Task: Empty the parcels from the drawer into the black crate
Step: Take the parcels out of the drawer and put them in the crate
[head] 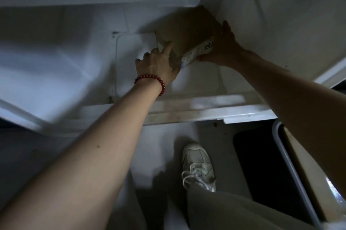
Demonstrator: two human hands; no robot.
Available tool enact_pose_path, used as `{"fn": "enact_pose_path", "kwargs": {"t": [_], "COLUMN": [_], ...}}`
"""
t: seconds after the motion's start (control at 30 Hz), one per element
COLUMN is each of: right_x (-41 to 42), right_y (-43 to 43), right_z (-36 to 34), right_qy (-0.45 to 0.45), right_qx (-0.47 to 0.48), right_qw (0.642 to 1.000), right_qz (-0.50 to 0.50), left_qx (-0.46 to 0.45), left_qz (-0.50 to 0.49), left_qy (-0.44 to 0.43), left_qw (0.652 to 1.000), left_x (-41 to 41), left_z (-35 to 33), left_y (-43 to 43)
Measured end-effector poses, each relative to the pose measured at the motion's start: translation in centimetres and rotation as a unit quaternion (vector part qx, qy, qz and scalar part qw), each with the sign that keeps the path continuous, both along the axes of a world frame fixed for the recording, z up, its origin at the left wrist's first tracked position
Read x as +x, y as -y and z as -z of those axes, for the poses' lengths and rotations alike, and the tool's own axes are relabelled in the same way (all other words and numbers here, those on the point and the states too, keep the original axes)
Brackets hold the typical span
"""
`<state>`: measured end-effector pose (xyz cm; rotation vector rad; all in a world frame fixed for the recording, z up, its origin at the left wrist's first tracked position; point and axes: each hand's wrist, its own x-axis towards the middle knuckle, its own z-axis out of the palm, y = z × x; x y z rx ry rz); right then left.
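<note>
One parcel [187, 29] in drawer [187, 112] | left hand [157, 63] grips its left corner | right hand [222, 46] clasps its right end

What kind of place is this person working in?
Probably a parcel storeroom or mailroom: a brown cardboard parcel with a printed label held in a deep white drawer, and a black crate with a grey rim on the floor.
</note>
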<state>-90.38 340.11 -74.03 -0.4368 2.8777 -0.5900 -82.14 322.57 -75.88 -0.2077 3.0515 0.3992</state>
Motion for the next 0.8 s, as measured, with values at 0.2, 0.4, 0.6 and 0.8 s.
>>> {"fn": "enact_pose_path", "kwargs": {"t": [0.2, 0.4, 0.6, 0.8], "right_x": [-1.9, -0.7, 3.8, 8.6], "right_y": [0.7, 1.4, 1.1, 0.8], "right_z": [-0.1, -0.2, 0.6, -2.2], "right_qy": [0.012, 0.055, 0.093, 0.066], "right_qx": [0.039, 0.101, -0.074, -0.179], "right_qw": [0.999, 0.992, 0.984, 0.968], "right_qz": [0.011, 0.056, 0.133, 0.16], "left_qx": [0.092, 0.215, 0.196, 0.236], "left_qz": [-0.005, -0.059, -0.046, -0.027], "left_qy": [-0.014, -0.043, -0.059, -0.107], "left_qw": [0.996, 0.974, 0.978, 0.965], "left_x": [-1.2, -1.2, 0.8, 4.0], "left_z": [0.4, 1.3, 0.5, -3.3], "left_y": [0.2, 1.1, 2.9, 3.5]}}
